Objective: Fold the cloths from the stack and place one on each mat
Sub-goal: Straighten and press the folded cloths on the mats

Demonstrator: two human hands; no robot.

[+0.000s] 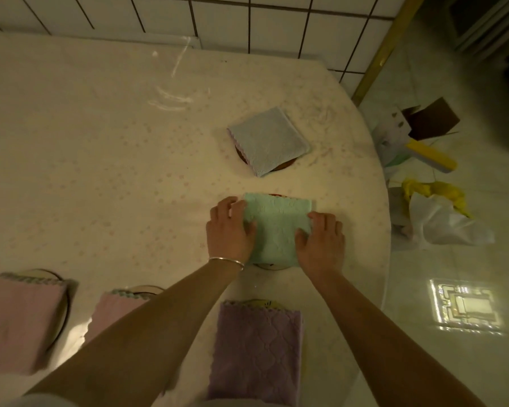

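Observation:
A folded green cloth (278, 227) lies on a round mat (269, 266), of which only slivers show at its near and far edges. My left hand (229, 230) rests on the cloth's left edge, fingers laid over it. My right hand (321, 240) presses flat on its right side. A folded blue-grey cloth (269, 141) covers another mat (279, 166) farther back. Near me lie a purple cloth (256, 353) over a mat (260, 303), and two pink cloths (18, 321) (112, 311) over mats (59, 318) (147, 289).
The round table (100, 157) has a pale flowered cover and ends at the right. On the floor to the right lie bags (441, 221), a yellow box (432, 155) and brown card (432, 118). A tiled wall (247, 22) stands behind.

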